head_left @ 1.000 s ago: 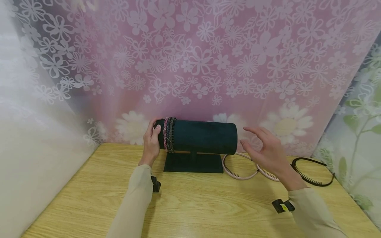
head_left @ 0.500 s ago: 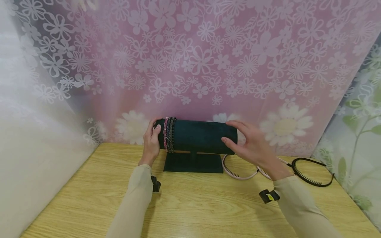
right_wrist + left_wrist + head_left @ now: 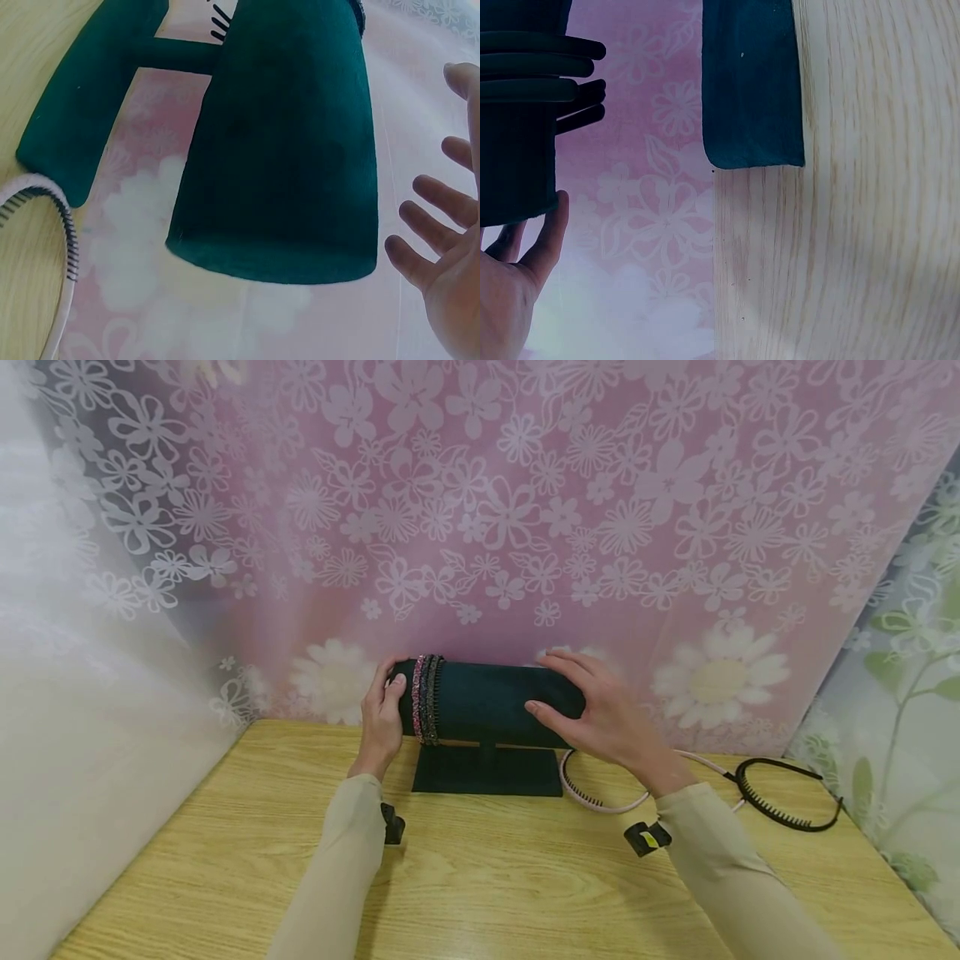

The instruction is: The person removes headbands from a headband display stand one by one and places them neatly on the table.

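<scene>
A dark green velvety headband display stand has a horizontal roll on a short post and flat base. My left hand grips the roll's left end, thumb in front and fingers behind. Beside that thumb, a pink glittery headband and dark beaded headbands sit side by side round the roll; their bare ends stick out below in the left wrist view. My right hand overlaps the roll's right end in the head view. In the right wrist view its fingers are spread beside the roll, holding nothing.
Right of the base, a pale pink toothed headband lies on the wooden table. Another pale pink headband is partly hidden behind my right forearm. Farther right lies a black toothed headband. A flowered pink curtain hangs behind.
My right hand has moved left, from beyond the roll's right end to over it, with its fingers still apart. My left hand and the stand have stayed in place.
</scene>
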Available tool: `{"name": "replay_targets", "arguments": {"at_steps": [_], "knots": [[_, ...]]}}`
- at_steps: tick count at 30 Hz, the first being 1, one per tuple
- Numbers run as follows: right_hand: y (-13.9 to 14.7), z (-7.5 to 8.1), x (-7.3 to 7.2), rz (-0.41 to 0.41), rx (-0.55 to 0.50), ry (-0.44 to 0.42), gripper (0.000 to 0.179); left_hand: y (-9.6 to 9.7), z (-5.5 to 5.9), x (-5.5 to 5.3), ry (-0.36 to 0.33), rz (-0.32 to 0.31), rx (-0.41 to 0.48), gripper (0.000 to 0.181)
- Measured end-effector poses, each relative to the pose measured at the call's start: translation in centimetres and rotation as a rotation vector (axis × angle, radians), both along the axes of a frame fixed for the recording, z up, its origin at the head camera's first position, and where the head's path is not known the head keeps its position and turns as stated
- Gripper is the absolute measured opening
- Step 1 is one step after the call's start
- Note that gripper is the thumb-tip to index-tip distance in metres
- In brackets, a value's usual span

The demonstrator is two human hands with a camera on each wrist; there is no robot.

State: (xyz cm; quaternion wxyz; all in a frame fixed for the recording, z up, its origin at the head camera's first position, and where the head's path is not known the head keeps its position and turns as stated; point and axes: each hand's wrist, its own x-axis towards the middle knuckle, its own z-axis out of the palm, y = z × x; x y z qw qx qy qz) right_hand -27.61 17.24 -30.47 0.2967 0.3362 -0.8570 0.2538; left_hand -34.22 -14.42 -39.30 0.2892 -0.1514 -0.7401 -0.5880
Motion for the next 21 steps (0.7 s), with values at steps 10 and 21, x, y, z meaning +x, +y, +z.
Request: {"name": "replay_targets", "arguments": {"at_steps": [10,21], "knots": [[-2.4,0.6,-1.0,0.014,0.05,-0.08,0.064,-0.1,0.0,0.1,0.008,0.004,-0.011,0.043],[-5.4,0.8,-2.1,0.021,0.072,-0.147,0.066,0.1,0.3,0.4,0.005,-0.004,-0.001,0.042]]}}
